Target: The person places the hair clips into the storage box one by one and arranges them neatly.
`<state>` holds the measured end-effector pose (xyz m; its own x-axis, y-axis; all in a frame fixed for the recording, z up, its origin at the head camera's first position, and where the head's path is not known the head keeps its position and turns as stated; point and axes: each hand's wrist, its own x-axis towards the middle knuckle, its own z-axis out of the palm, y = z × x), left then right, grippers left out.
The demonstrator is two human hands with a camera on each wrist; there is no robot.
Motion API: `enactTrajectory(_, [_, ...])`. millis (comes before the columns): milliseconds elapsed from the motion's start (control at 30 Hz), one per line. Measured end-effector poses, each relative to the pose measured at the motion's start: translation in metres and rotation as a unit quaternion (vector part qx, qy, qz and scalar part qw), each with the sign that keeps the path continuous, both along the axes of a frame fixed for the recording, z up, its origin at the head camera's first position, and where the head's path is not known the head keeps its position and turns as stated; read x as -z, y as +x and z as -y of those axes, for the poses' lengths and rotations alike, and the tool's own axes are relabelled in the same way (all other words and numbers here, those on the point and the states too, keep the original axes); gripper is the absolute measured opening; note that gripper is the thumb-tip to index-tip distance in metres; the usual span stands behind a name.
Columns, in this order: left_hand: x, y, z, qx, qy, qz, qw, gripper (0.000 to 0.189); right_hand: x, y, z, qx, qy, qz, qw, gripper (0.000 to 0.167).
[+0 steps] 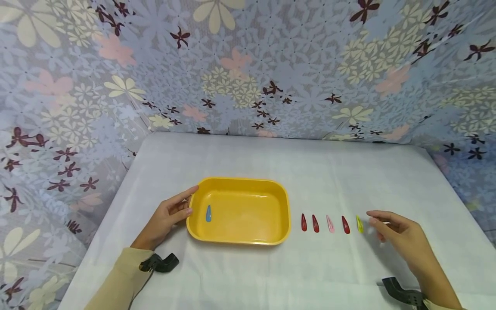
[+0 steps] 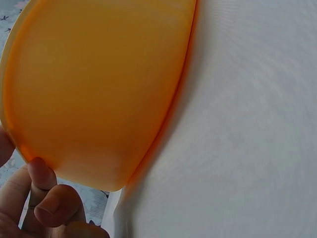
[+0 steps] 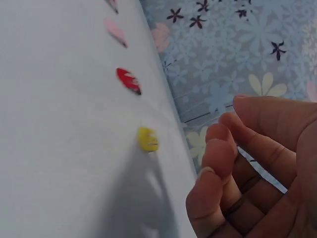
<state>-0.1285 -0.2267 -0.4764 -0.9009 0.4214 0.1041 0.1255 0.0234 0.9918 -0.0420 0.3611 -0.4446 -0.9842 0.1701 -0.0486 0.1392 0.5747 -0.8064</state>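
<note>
White surface (image 1: 240, 275). Nearest: right hand (image 1: 403, 237) empty, fingers loosely bent, just right of the yellow clip (image 1: 360, 224). Left hand (image 1: 166, 217) relaxed, fingertips touching the left rim of the yellow tray (image 1: 248, 215). Tray holds one blue clip (image 1: 209, 214), lying near its left wall. Row between tray and right hand, left to right, none touching: two red clips (image 1: 304, 222), pink clip (image 1: 330, 224), third red clip (image 1: 345, 224), yellow. Floral cloth (image 1: 271, 64) hangs behind.
</note>
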Motion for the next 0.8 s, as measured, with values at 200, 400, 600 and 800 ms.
enactTrajectory(200, [0.002,0.001,-0.001,-0.005,-0.005,0.006,1.0000,0.055,0.013,0.002,0.003,-0.007,0.028,-0.010,0.9995,0.041])
enactTrajectory(400, [0.001,0.004,-0.001,-0.013,-0.008,0.014,0.9998,0.055,0.020,0.002,0.004,0.012,0.097,-0.029,0.9948,0.038])
enactTrajectory(600, [-0.001,0.005,0.000,-0.010,-0.004,0.014,0.9998,0.056,0.024,0.001,0.004,0.016,0.147,-0.049,0.9877,0.031])
enactTrajectory(800, [-0.003,0.004,-0.001,-0.008,-0.008,0.011,0.9999,0.055,0.028,-0.001,0.007,0.011,0.192,-0.086,0.9776,0.026])
